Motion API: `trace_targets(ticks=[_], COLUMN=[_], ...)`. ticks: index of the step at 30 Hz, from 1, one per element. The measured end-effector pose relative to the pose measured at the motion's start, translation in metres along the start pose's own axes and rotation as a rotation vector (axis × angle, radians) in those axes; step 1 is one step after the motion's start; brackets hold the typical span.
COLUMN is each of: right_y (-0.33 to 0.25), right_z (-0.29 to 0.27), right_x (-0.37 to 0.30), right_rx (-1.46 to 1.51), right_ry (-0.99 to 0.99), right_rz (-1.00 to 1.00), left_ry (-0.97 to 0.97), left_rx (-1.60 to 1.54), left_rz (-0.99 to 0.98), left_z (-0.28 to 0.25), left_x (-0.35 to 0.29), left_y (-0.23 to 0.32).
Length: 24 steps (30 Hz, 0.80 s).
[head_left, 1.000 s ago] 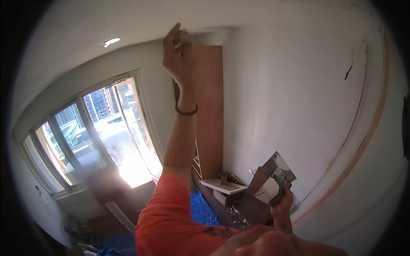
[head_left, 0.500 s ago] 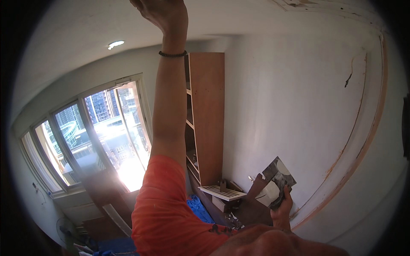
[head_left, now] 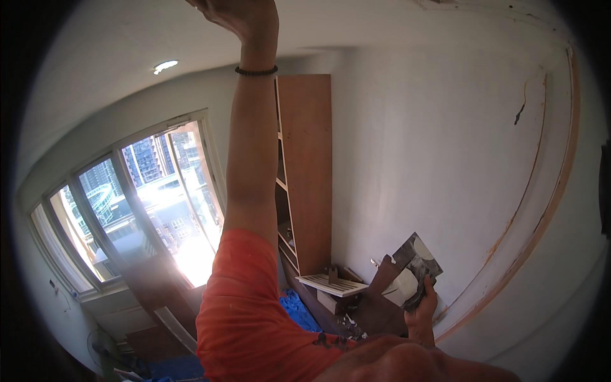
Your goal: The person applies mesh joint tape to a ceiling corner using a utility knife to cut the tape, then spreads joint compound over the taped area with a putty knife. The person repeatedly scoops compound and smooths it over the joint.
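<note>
My left hand is raised to the ceiling at the top edge, a dark bead bracelet on its wrist. Its fingers run out of the picture, so what they hold, if anything, is hidden. At the lower right, my right hand grips a plasterer's hawk, a flat grey plate. Pale, putty-like stuff lies on it, and it is held tilted in front of the white wall.
A tall brown cabinet stands against the wall behind my left arm. Beside its foot are a white slatted panel and a blue sheet. Windows fill the left side. A wire hangs from the right wall.
The view has shifted slightly, with the cabinet and windows a little further left and up. My left hand sits a touch higher in the picture; my right hand keeps its grip.
</note>
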State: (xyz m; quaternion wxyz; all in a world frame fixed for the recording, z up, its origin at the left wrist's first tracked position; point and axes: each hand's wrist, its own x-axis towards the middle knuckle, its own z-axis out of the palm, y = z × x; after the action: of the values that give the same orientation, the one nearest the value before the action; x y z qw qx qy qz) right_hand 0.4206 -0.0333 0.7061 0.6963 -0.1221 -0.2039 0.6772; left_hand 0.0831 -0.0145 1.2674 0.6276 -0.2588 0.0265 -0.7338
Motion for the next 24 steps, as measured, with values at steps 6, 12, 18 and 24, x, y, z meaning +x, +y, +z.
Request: trace_targets(ticks=[6, 12, 18, 24], right_y=[0.000, -0.002, -0.002, -0.002], right_z=[0.001, 0.009, 0.008, 0.007], right_x=[-0.002, -0.006, -0.008, -0.012], right_rx=[-0.003, 0.030, -0.005, -0.008], right_ry=[0.010, 0.040, 0.043, 0.057], right_rz=[0.001, 0.035, 0.022, 0.037], left_ry=[-0.002, -0.016, -0.071, -0.079], left_rx=[-0.024, -0.031, -0.068, -0.129], left_rz=[-0.055, -0.016, -0.022, -0.038], left_z=[-0.003, -0.005, -0.008, -0.008], left_x=[0.005, 0.010, 0.015, 0.016], left_y=[0.000, 0.000, -0.003, -0.003])
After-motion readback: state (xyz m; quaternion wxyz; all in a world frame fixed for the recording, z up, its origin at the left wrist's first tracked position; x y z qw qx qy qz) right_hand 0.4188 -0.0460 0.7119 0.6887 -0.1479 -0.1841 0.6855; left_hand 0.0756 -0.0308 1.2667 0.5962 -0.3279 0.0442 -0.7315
